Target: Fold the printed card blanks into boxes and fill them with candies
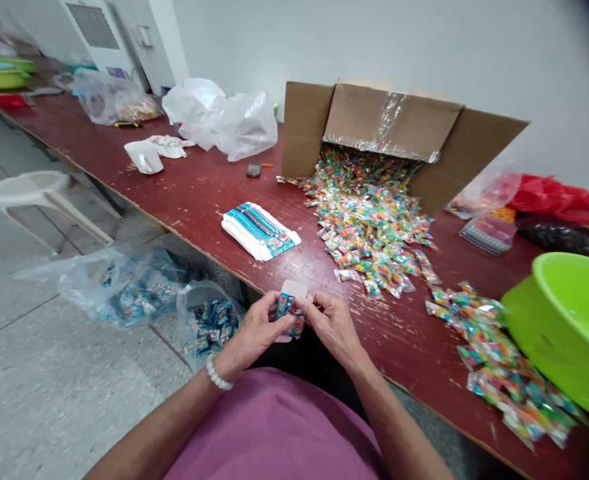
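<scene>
Between my two hands is a small blue printed candy box (283,308) with its white end flap sticking up. My left hand (259,327) grips its left side, thumb across the front. My right hand (332,323) pinches the box near its upper right edge. Just beyond, on the table, lies a stack of flat blue-and-white box blanks (259,231). To the right of the stack, a heap of small wrapped candies (369,220) spills from a cardboard box (394,120) lying on its side.
A green basin (549,320) stands at the right beside more wrapped candies (504,373). Below the table's left edge are a container of filled boxes (214,327), a clear bag (139,287) and a white stool (29,183). Plastic bags (247,127) and a white jug (144,158) sit further back.
</scene>
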Action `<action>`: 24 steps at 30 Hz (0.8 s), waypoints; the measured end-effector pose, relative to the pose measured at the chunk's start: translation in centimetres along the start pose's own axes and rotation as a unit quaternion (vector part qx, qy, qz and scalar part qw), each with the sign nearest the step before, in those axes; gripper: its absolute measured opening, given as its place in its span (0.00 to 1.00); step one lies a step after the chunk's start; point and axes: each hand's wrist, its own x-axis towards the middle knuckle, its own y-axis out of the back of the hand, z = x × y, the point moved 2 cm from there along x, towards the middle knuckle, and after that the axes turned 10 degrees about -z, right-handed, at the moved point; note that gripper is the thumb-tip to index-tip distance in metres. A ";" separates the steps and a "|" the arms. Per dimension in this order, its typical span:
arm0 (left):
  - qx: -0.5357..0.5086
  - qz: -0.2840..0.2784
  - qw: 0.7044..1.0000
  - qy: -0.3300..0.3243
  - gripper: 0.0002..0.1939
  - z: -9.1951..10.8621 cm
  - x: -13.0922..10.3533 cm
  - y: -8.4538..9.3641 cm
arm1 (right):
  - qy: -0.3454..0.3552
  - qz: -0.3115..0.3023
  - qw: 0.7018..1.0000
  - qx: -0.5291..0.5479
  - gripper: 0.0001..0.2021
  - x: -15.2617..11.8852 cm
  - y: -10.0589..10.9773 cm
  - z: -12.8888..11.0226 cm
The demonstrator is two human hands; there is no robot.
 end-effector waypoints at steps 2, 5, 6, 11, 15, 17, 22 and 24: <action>-0.009 0.032 0.999 -0.029 0.24 0.0 -0.1 -0.1 | -0.014 -0.012 1.000 0.024 0.13 0.2 -0.1 0.3; -0.052 0.064 0.995 -0.055 0.34 0.0 -0.2 -0.3 | -0.022 0.010 0.990 0.141 0.23 0.2 -0.9 0.8; -0.069 0.071 0.993 -0.062 0.36 0.1 -0.3 -0.4 | -0.022 0.022 0.983 0.182 0.28 0.2 -1.3 0.8; -0.108 0.073 0.989 -0.066 0.32 0.6 -0.3 -0.5 | 0.018 0.049 0.962 0.266 0.19 -0.2 -2.3 0.5; -0.138 0.040 0.989 -0.033 0.24 0.6 -0.3 -0.2 | -0.012 0.028 0.964 0.264 0.12 -0.1 -1.4 0.8; -0.150 0.025 0.988 -0.020 0.20 0.4 -0.3 -0.2 | -0.050 0.008 0.961 0.272 0.14 0.1 -0.9 1.1; -0.085 0.029 0.996 -0.019 0.15 -0.2 -0.3 -0.3 | -0.064 -0.001 0.952 0.300 0.19 0.7 -0.1 1.3; -0.052 0.028 0.998 -0.036 0.15 -0.1 -0.3 -0.3 | -0.043 -0.010 0.955 0.294 0.21 0.7 0.1 1.1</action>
